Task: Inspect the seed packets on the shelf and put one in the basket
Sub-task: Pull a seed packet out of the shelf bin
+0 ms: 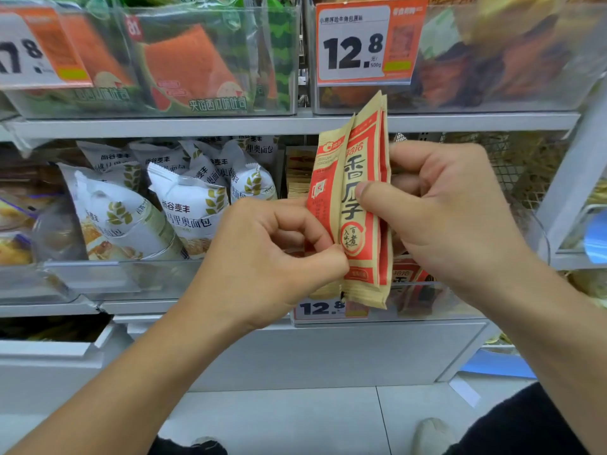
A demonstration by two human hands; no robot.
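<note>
Two bare forearms rise from the bottom corners of the frame to the middle. The left hand (279,254) pinches the lower left edge of a seed packet (356,205) between thumb and curled fingers. The right hand (450,215) grips the packet's right side, thumb pressed on the printed front, fingers curled behind. The packet is a flat, tall paper pouch, tan with a red panel and large black characters, held upright in the centre of the frame, in front of the shelf. A second tan-and-red layer shows just behind its left edge; whether that is another packet or a fold I cannot tell.

Behind it, at lower right of centre, a clear plastic bin (423,300) holds more red-and-tan packets (410,280), with a price tag (328,308) reading 12.8 on its front. To the left, a clear bin holds puffy white bread bags (184,208) printed with wheat ears. In the upper left, clear bins hold watermelon-patterned toast packs (193,67). An orange and white price card (364,44) reads 12.8 at upper centre. The shelf rails (197,126) are smooth pale grey metal. Pale floor tiles (295,418) fill the bottom.
</note>
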